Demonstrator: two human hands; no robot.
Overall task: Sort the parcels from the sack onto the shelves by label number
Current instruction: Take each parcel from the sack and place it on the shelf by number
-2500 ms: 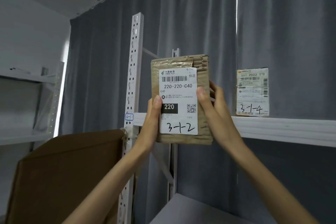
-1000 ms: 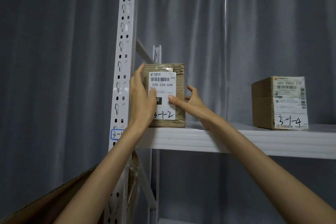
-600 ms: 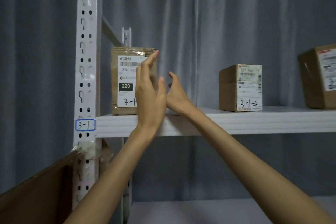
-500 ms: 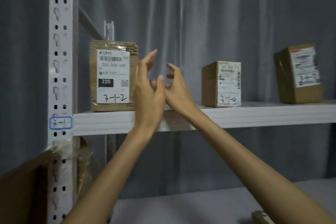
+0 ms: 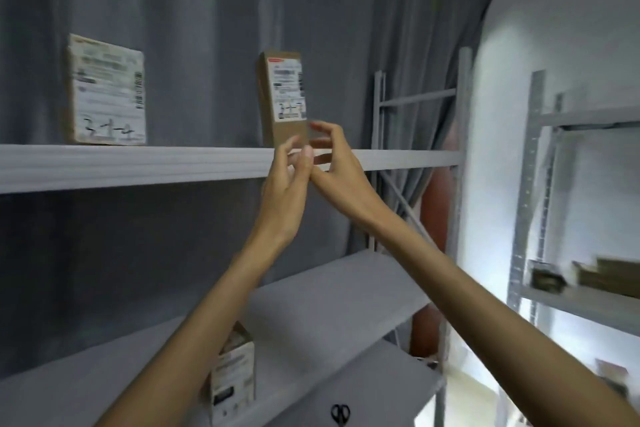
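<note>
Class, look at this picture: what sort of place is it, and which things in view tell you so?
Probably a parcel storeroom or sorting room. Metal shelving holds cardboard parcels with printed shipping labels and handwritten numbers, and a second rack stands at the right with more boxes.

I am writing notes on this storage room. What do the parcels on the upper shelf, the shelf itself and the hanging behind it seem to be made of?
Both parcels, the left parcel and the right parcel, look like brown matte cardboard with white paper labels. The upper shelf seems to be painted metal, pale grey, with a ridged front edge. The hanging looks like grey cloth, a curtain falling in soft vertical folds.
</note>
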